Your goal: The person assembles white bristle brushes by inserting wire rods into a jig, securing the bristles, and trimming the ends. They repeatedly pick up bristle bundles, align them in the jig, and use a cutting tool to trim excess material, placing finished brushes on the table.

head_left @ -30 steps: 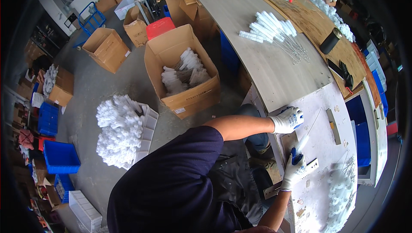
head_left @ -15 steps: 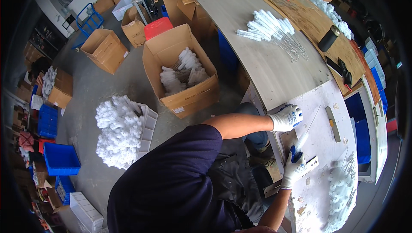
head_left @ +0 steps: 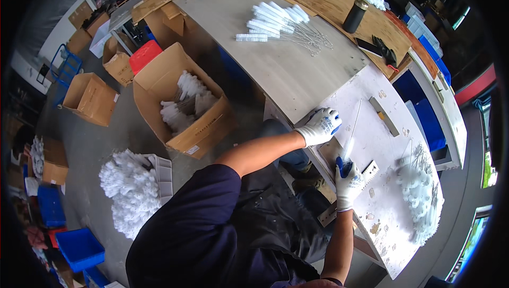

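My right hand (head_left: pixel 348 184), in a white glove with blue fingertips, is closed around the lower end of a brush (head_left: pixel 348 149). White bristles stick out past its fingers, and a thin wire stem runs away across the white worktable (head_left: pixel 389 203). My left hand (head_left: pixel 320 127), gloved alike, rests at the table's near edge beside a small flat board (head_left: pixel 331 151). Its fingers are curled in; anything inside them is hidden. Under and beside my right hand lies a metal strip with holes (head_left: pixel 369 173).
A pile of white brushes (head_left: pixel 419 195) lies on the right, and more brushes (head_left: pixel 275 22) fan out on the grey board (head_left: pixel 265 70). A metal bar (head_left: pixel 384 116) sits beyond my hands. Leftward stand a carton of brushes (head_left: pixel 204 131) and a heaped crate (head_left: pixel 161 176).
The whole view has swung, so the table and boxes appear shifted left. Both hands keep nearly the same places on the table, and the brush stays in my right hand.
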Available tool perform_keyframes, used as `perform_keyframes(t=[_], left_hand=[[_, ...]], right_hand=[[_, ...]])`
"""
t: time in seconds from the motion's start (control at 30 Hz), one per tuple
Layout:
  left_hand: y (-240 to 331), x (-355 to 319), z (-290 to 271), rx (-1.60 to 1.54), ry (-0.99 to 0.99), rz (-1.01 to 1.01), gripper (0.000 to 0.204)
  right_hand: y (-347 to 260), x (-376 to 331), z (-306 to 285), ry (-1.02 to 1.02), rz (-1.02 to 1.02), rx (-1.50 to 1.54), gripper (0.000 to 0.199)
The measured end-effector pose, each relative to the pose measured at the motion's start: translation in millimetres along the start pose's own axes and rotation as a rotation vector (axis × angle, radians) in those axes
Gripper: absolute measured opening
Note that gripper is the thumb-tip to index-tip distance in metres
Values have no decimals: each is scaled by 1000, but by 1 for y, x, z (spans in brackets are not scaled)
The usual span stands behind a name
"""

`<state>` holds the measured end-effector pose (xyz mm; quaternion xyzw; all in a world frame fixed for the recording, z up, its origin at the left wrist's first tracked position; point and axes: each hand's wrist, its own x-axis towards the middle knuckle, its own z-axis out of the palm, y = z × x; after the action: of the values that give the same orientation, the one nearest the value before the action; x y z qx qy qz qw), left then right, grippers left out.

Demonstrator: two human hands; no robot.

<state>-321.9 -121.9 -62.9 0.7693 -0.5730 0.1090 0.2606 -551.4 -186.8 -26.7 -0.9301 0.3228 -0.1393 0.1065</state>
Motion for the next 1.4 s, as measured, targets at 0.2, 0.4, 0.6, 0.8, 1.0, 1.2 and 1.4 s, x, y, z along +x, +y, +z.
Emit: perform_keyframes(t=[0.2,0.4,0.6,0.8,1.0,1.2,1.4], left_hand=[[5,3,1,-9,-45,-8,12],[-8,-6,-10,-182,126,-86,21],[-95,29,-88,99,152,33,27],[-272,67,-130,597,204,-144,26],[-318,81,-117,777,-270,-387,32],[-315,87,-134,990,-282,-153,28],[-277,95,-148,618,-46,-183,22]], right_hand=[[6,-3,0,22,11,-3,38],[2,1,5,64,-20,3,33],[11,0,7,76,-53,49,28],[12,2,12,66,-74,121,29],[18,4,15,49,-73,116,31],[20,4,15,67,-91,92,31],[16,5,13,33,-52,99,33]])
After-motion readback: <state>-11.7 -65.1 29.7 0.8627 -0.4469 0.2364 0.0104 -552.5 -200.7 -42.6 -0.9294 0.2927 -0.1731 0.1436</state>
